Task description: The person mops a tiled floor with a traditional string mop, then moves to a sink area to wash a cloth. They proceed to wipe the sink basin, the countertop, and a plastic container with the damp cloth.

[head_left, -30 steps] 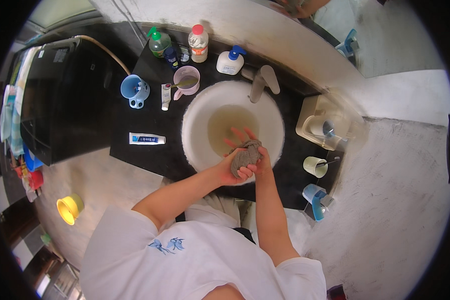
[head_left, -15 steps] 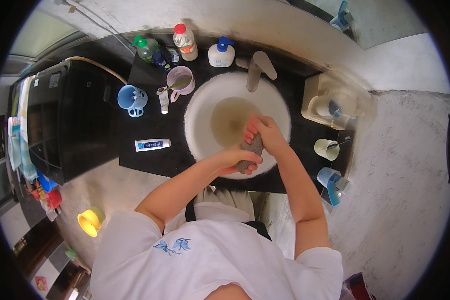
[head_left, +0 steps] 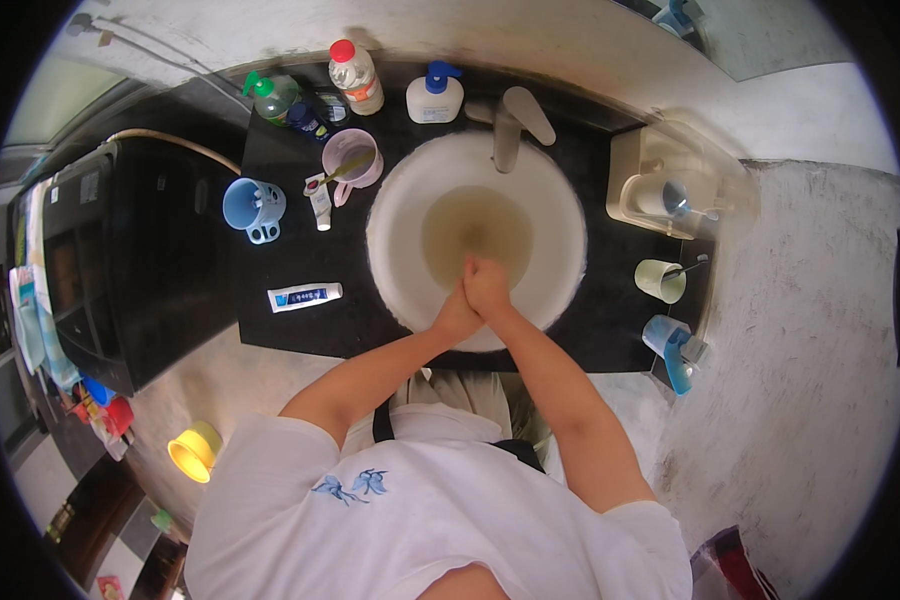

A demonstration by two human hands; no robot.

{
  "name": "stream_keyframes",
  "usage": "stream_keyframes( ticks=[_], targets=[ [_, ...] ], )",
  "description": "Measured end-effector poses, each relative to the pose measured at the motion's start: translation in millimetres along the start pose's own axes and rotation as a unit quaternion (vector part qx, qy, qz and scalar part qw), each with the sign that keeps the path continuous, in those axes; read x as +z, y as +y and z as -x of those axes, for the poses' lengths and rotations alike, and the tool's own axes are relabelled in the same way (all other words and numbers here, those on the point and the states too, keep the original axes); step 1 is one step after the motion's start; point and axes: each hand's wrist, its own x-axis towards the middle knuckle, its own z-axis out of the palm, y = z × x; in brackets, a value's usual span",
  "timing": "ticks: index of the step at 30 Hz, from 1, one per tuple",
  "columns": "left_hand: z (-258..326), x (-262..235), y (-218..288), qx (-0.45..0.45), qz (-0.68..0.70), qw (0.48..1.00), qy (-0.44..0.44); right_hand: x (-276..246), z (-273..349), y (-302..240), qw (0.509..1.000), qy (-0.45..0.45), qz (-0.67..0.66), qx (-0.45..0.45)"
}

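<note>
Both my hands are together over the near part of a round white sink [head_left: 395,215], with murky brownish water [head_left: 450,240] in the bowl. My right hand [head_left: 487,287] lies closed against my left hand [head_left: 457,314], its fingers pointing down toward the water. The left hand's fingers are mostly hidden behind the right. No cloth shows now; whatever is between my palms is hidden. A dark round spot shows under the water just beyond my fingertips. The grey faucet [head_left: 510,130] stands at the sink's far edge.
On the black counter [head_left: 300,255] are a toothpaste tube [head_left: 305,297], a blue cup [head_left: 254,208], a pink mug [head_left: 351,160], and a white pump bottle [head_left: 435,98]. A beige bin [head_left: 630,190] and pale green cup [head_left: 660,281] stand right. A yellow bucket [head_left: 195,451] is at lower left.
Half a second ago my hands were apart, gripping a grey cloth-like bundle between them. They have come together, the right moving left and down, and the bundle is out of sight.
</note>
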Motion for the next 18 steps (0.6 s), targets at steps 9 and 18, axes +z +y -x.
stream_keyframes(
  ticks=[9, 18],
  targets=[
    [3, -74, 64, -0.282, 0.217, 0.928, -0.105, 38, -41, 51, 0.928, -0.044, -0.285, 0.237],
    [27, -148, 77, -0.285, 0.245, 0.920, -0.113, 87, -26, 75, 0.981, -0.017, 0.057, 0.183]
  ],
)
